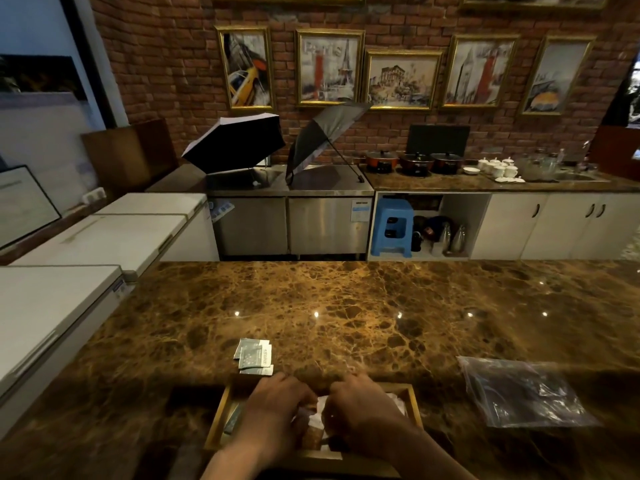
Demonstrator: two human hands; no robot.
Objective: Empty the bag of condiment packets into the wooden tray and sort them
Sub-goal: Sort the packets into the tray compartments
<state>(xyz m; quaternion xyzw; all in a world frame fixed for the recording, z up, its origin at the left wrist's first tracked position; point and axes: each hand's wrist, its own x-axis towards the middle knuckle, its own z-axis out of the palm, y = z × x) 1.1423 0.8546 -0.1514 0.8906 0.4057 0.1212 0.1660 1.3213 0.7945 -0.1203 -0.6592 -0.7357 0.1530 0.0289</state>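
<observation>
**Both hands down in the tray, packets beneath them**

We see a wooden tray [217,424] at the near edge of the brown marble counter [346,306], and both hands are inside it, side by side and nearly touching. The left hand [277,403] lies palm down over the tray's middle, fingers curled toward the far rim. The right hand [360,407] sits just beside it, knuckles up, fingers bent downward. Between and under them lie pale condiment packets [317,415], white and crumpled-looking. Whether either grip is pinching a packet or merely resting on the heap, we cannot tell, since the fingertips are hidden under the knuckles and the frame is dim and a little blurred.

At the tray's left side a darker packet [232,421] lies against the inner wall. Just beyond the far rim, on the bare counter, a small stack of grey-green packets [254,356] lies flat, overlapping one another.

The clear plastic bag [523,393] lies flat and slack on the counter to the right of the tray, apart from it.

Behind the counter, two open umbrellas [239,140] rest on a steel unit against a brick wall.
</observation>
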